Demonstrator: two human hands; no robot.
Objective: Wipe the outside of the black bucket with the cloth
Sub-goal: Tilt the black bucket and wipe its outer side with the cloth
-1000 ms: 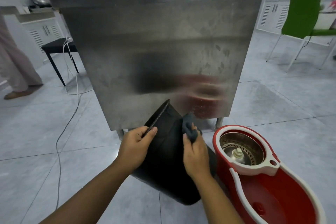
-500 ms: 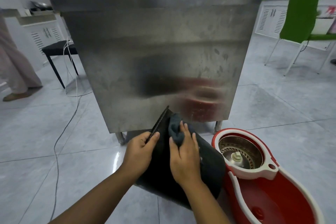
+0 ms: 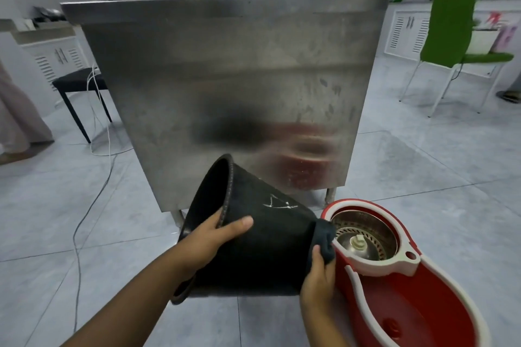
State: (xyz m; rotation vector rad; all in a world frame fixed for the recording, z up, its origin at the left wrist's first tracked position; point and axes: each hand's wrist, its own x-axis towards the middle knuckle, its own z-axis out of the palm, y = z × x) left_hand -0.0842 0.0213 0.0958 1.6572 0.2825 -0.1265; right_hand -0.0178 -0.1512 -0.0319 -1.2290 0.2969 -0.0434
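Gripping the rim, the left hand (image 3: 210, 236) is pinching the tilted black rubber bucket (image 3: 253, 239) above the tiled floor, while the right hand (image 3: 318, 282) is pressing a bunched dark cloth (image 3: 324, 239) against its base end. Wiping is underway; turning the bucket to unwiped sides probably comes next.

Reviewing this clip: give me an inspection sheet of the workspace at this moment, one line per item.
Surface: grey tiled floor; no tabletop in use.
Job's things: black bucket tipped on its side, mouth to the left, white scratch marks on its wall; dark cloth pressed at its base end.
Clutter: red mop bucket with spinner basket, close beside the black bucket's base.
Hands: left hand grips the rim, thumb on the outer wall; right hand holds the cloth.
Cables: grey cable trailing across the floor at left.
Surroundings: steel panel on legs directly ahead, green chair, black stool, another person's leg at far left.
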